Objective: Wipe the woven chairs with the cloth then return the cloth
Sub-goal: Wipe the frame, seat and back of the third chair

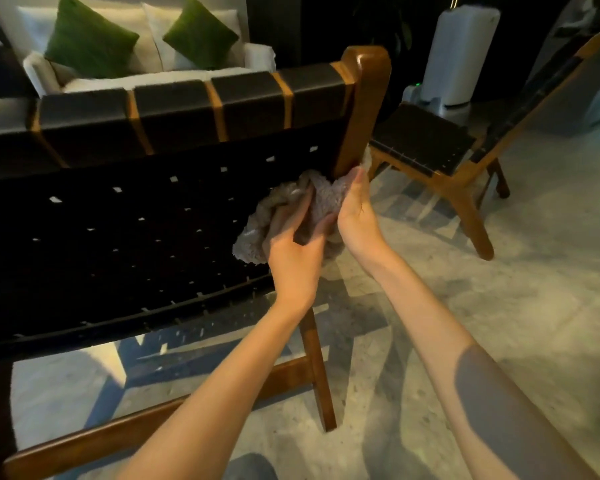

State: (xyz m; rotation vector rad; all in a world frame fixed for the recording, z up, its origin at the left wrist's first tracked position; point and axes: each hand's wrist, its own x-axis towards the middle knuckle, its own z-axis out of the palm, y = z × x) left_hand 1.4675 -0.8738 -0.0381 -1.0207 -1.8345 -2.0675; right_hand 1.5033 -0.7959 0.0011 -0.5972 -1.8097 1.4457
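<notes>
Speckled grey stone floor point(520, 306) runs under everything, with a white sofa point(146, 74) carrying two green velvet cushions point(90, 38) at the back and a tall white appliance point(459, 53) in the far right corner. Nearest and largest is the low lounge chair with a brown wooden frame and black woven strap back point(136, 216), seen from behind; a second matching woven chair point(440, 150) stands well apart to the right.

At the right edge of the near chair's back, just below its rounded top corner, sits the crumpled beige terry cloth point(326, 199), pressed against the wooden upright where it meets the weave. It looks light, soft and limp, likely to bunch and slip, so gathering it into a thick wad that fills the palm seems the surest hold.

Both hands are on it. The left hand point(295, 244) grasps its lower folds from beneath, fingers curled into the fabric. The right hand point(355, 209) clasps the upper part beside the post, thumb up against the wood. Loose cloth hangs left of the left hand.
</notes>
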